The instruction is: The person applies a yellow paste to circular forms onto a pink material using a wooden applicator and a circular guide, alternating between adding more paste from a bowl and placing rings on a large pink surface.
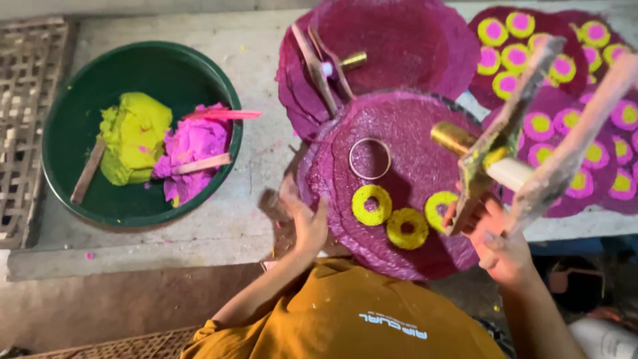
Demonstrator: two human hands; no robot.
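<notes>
A round purple disc (pixel 405 143) lies flat, bearing three yellow rings (pixel 371 205) along its near edge and one thin metal ring (pixel 370 158) at centre. A wooden-framed press with brass barrel (pixel 505 139) is held tilted above its right side.

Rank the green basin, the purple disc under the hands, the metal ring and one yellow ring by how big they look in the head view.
1. green basin
2. purple disc, looks close in size to the basin, so that order is unsure
3. metal ring
4. yellow ring, looks about alike with the metal ring
</notes>
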